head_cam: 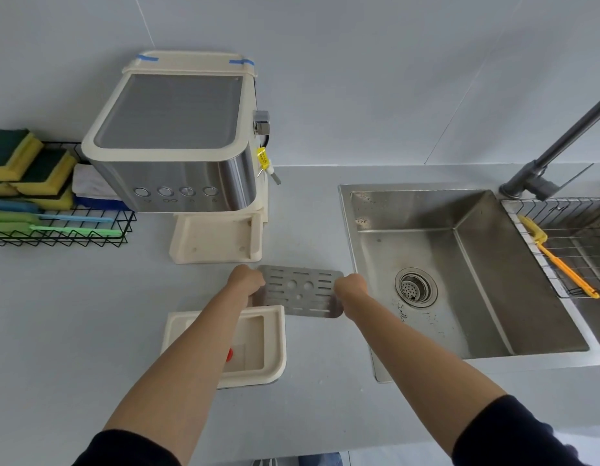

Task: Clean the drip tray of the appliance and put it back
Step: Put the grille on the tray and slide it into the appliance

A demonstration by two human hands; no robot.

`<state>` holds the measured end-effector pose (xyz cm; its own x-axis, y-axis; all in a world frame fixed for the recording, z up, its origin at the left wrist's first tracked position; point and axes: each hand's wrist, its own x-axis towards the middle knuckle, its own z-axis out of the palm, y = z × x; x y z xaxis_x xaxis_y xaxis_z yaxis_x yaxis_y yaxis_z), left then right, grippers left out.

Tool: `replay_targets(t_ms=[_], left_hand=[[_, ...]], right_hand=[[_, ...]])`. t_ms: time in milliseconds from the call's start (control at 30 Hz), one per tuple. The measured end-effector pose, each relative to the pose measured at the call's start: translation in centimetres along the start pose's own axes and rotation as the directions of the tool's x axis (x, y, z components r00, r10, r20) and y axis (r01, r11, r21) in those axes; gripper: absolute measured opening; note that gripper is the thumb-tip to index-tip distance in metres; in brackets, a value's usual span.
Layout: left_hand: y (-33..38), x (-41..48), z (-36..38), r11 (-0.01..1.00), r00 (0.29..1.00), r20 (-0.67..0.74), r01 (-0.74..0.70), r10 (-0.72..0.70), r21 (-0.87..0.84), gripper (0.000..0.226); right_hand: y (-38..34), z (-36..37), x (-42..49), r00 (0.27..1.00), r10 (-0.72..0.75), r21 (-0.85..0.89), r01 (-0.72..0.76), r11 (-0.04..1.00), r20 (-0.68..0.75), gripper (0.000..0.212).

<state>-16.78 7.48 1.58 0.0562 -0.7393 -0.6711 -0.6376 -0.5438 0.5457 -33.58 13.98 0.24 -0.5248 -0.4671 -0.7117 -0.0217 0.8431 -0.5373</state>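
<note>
The cream and steel coffee machine (177, 146) stands on the counter with its base slot (218, 240) bare. A perforated metal grate (300, 290) is held flat just above the counter, between the machine and the sink. My left hand (246, 280) grips its left end and my right hand (350, 289) grips its right end. The cream plastic drip tray (275, 341) lies on the counter under my left forearm, with a red float partly hidden by the arm.
A steel sink (459, 264) with a drain strainer (416, 287) is at the right, with a dark faucet (554, 153) and a wire rack (574, 237) holding a yellow brush. A black wire basket (56, 230) with sponges, cloths and brushes sits left of the machine.
</note>
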Motion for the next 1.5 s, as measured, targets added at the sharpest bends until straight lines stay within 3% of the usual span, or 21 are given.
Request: replay_targets(t_ms=[133,300,400,500,600,733,1033,1267,1500], left_hand=[[0.3,-0.4,0.4,0.997,0.999,0.039,-0.002,0.004,-0.071,0.034],[1.1,-0.6,0.8,0.985,0.997,0.02,-0.07,0.074,-0.16,0.033],[2.2,-0.7,0.5,0.978,0.992,0.007,-0.124,0.127,-0.166,0.017],[3.0,-1.3,-0.4,0.971,0.982,-0.035,-0.187,0.184,-0.15,0.029],[3.0,-1.9,-1.6,0.953,0.963,-0.119,-0.26,0.243,-0.156,0.005],[1.7,-2.5,-3.6,0.927,0.931,-0.229,-0.328,0.284,-0.181,0.011],[-4.8,-3.9,-8.5,0.956,0.937,-0.259,-0.269,0.232,-0.116,0.02],[-10.3,-4.8,-10.4,0.982,0.968,-0.167,-0.191,0.189,0.004,0.027],[-13.0,-4.8,-10.6,0.979,0.971,-0.128,-0.2,0.202,0.027,0.024]], right_hand=[[0.2,-0.6,0.1,0.999,0.004,-0.001,-0.004,1.0,-0.052,0.009],[0.2,-1.5,0.2,0.995,-0.022,0.082,0.03,0.996,-0.1,0.021],[0.3,-1.9,0.2,0.99,-0.098,0.034,0.102,0.994,-0.105,0.031],[-0.5,-2.3,-0.4,0.984,-0.144,0.087,0.153,0.984,-0.104,0.024],[-1.4,-2.5,-1.4,0.978,-0.191,0.183,0.204,0.962,-0.083,0.017],[-2.6,-2.2,-3.7,0.962,-0.274,0.298,0.267,0.916,-0.021,0.019],[-1.8,1.5,-6.6,0.901,-0.423,0.052,0.42,0.906,0.094,0.02],[1.4,4.9,-7.7,0.893,-0.402,-0.072,0.423,0.903,0.205,0.024],[3.1,6.2,-8.4,0.896,-0.39,-0.11,0.419,0.901,0.214,0.034]])
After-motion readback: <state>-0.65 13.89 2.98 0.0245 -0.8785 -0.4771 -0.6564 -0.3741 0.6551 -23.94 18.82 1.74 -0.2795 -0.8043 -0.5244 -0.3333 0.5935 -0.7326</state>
